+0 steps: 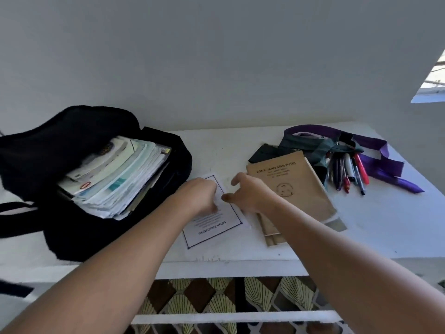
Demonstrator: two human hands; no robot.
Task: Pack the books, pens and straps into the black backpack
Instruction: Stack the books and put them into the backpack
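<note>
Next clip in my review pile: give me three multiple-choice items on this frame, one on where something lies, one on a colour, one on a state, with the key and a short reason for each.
1. Where do the pens lie?
A. Inside the backpack
B. On the table, right of the brown books
C. On the floor

2. What colour is the long strap at the table's far right?
A. Purple
B. Yellow
C. White

3. What state is the black backpack in?
A. Zipped shut
B. Open and empty
C. Open, with books and papers inside

Key:
1 B, the pens sit loose on the white tabletop beside the brown books.
2 A, the strap running past the pens is purple.
3 C, the backpack's mouth gapes and a thick stack of books and papers fills it, while both the left hand and the right hand are over the white sheet.
</note>
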